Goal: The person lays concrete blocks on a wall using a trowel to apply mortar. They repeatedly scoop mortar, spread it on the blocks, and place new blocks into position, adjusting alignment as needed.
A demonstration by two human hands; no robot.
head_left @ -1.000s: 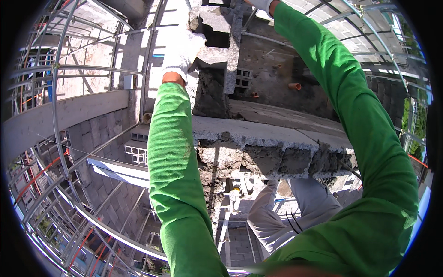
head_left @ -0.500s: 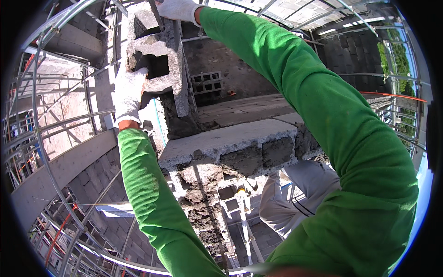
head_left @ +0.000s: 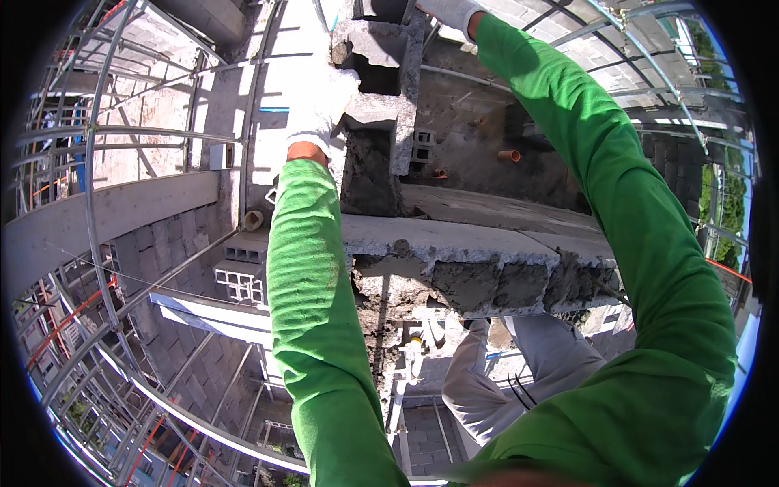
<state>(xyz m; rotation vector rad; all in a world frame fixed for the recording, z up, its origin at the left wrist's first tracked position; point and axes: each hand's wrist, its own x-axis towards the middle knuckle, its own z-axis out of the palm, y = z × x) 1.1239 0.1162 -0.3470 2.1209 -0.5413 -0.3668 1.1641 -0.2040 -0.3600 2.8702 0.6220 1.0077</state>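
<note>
A grey hollow concrete block (head_left: 410,105) lies at the top of the picture, its open cells facing up. My left hand (head_left: 320,105), in a white glove washed out by sunlight, grips the block's left side with its fingertips over the rim. My right hand (head_left: 450,10), also gloved, is at the block's far right edge. The picture's upper edge cuts off its fingers, so what it holds is hidden. Nearer to me runs a block wall (head_left: 479,247) with wet grey mortar (head_left: 466,284) on its side face.
Metal scaffold tubes (head_left: 96,187) stand on the left, beside a long plank (head_left: 122,211). Below them a white beam (head_left: 211,316) crosses near some hollow blocks (head_left: 239,284). An orange pipe end (head_left: 509,155) sticks up beyond the wall. Grey-trousered legs (head_left: 552,349) show under the wall's near side.
The view has swung, so the block and both hands now appear farther right and higher. My left hand stays at the block's left side; my right hand is more cut off by the upper edge.
</note>
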